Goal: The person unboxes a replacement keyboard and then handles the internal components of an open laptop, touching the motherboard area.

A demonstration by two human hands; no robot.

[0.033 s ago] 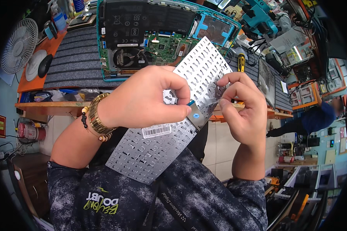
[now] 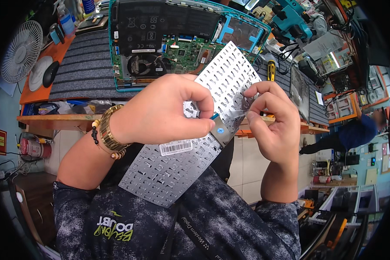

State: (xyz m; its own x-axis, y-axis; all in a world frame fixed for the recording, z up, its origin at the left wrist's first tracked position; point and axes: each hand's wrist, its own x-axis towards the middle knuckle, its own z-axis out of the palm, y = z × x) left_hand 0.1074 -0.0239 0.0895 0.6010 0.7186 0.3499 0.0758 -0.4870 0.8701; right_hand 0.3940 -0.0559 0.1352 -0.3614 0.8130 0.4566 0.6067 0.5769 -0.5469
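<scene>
A laptop keyboard (image 2: 160, 173), its silver back facing up, slants across my lap toward the bench, a barcode label (image 2: 176, 147) near its middle. From its centre lies a short ribbon cable (image 2: 221, 131) with a blue-edged end. My left hand (image 2: 164, 110) pinches near that end, thumb and forefinger closed; the exact grip is partly hidden. In the thumb and forefinger of my right hand (image 2: 273, 119) is a strip of clear film (image 2: 236, 113), stretched toward the cable. Its other fingers curl beside the keyboard's edge. Beyond lies an opened teal laptop (image 2: 184, 50) with bared board, fan and battery.
A ribbed grey mat (image 2: 84, 65) covers the bench. A yellow-black screwdriver (image 2: 271, 70) lies right of the keyboard. At far left are a white fan (image 2: 24, 50) and a spray bottle (image 2: 66, 19). A teal microscope (image 2: 290, 19) stands behind; another person (image 2: 355, 130) is at far right.
</scene>
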